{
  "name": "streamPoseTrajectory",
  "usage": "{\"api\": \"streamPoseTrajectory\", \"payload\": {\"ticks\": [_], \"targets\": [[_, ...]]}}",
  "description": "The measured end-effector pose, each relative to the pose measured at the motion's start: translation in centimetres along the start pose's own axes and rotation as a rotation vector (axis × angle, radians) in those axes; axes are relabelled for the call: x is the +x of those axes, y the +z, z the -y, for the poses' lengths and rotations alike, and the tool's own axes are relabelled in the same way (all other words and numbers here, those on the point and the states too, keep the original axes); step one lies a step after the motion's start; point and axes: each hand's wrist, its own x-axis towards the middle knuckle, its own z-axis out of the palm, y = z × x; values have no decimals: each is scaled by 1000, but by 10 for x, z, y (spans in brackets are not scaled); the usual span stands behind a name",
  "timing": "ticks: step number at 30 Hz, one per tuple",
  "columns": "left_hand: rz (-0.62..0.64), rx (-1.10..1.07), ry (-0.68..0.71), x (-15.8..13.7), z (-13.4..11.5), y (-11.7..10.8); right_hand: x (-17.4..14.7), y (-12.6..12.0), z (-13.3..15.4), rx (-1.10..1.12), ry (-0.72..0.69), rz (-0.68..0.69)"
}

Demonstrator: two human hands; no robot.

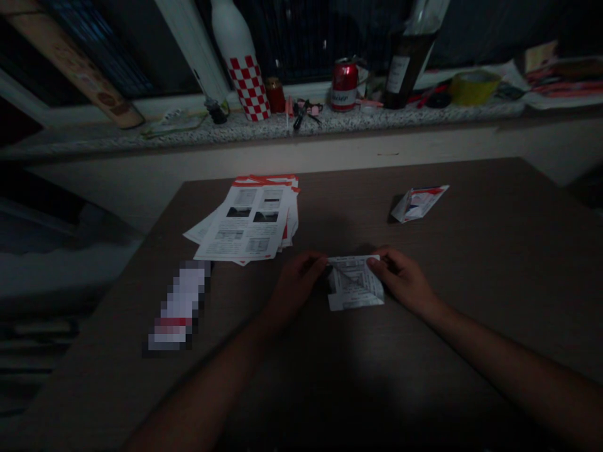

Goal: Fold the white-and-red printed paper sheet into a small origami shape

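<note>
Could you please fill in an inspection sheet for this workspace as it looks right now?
Surface: dark wood-grain table, dimly lit.
Job's things: partly folded printed sheet lying flat on the table; stack of printed leaflets behind it to the left; one folded leaflet further back to the right.
Clutter: a blurred-out flat item on the left of the table.
Hands: left hand pinches the sheet's left edge; right hand pinches its upper right corner.
Cables: nothing seen.
Surroundings: stone ledge bearing a red-and-white checked bottle, a red can, a dark glass bottle, a yellow tape roll and papers.
</note>
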Motion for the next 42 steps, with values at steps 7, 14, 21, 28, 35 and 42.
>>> {"api": "streamPoseTrajectory", "payload": {"ticks": [7, 14, 21, 28, 35, 42], "targets": [[-22, 114, 29, 2, 3, -2, -1, 1, -1, -18, -9, 4], [17, 144, 83, 3, 2, -3, 0, 0, -1, -30, -5, -15], [41, 107, 110, 1, 0, -4, 1, -3, 4, -7, 19, 0], [34, 45, 80, -2, -1, -2, 0, -3, 3, -11, 14, -17], [2, 81, 63, -2, -2, 0, -1, -2, 4, -41, -17, -24], [-33, 132, 73, -1, -4, -1, -2, -1, 9, -35, -17, -8]]}}
